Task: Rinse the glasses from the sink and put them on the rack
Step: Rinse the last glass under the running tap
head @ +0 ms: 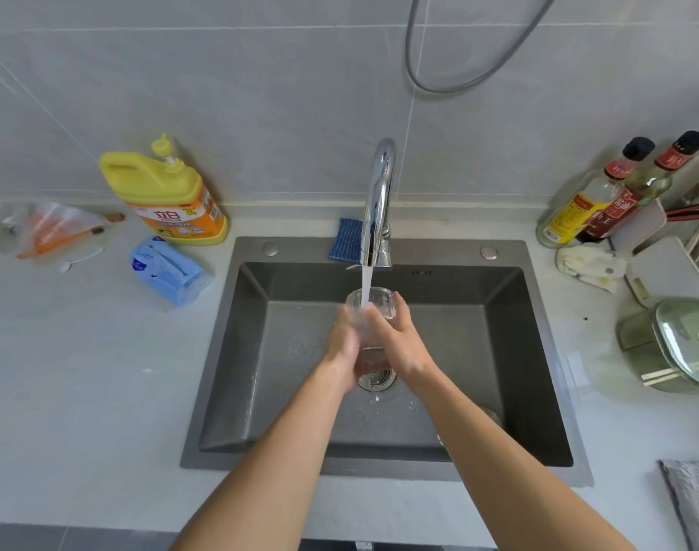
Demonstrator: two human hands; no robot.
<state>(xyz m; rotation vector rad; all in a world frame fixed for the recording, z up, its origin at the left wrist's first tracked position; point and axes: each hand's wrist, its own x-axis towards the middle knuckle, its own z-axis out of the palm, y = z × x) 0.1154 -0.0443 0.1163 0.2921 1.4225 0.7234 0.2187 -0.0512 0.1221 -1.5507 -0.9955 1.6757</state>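
Observation:
A clear ribbed glass point(373, 312) is held upright over the dark grey sink point(236, 351), directly under the chrome faucet point(377, 200). Water runs from the spout into the glass. My left hand point(344, 347) wraps the glass from the left and my right hand point(395, 340) wraps it from the right, both touching it. Another glass point(493, 415) lies low in the sink at the right, mostly hidden behind my right forearm. The rack point(678, 272) stands on the counter at the far right, only partly in view.
A yellow detergent bottle point(169, 192) and a blue packet point(169, 270) stand left of the sink. A blue sponge point(346, 238) lies behind the faucet. Sauce bottles point(602, 196), a cloth point(590, 266) and a lidded glass container point(674, 344) crowd the right counter. A drain point(377, 379) sits below the glass.

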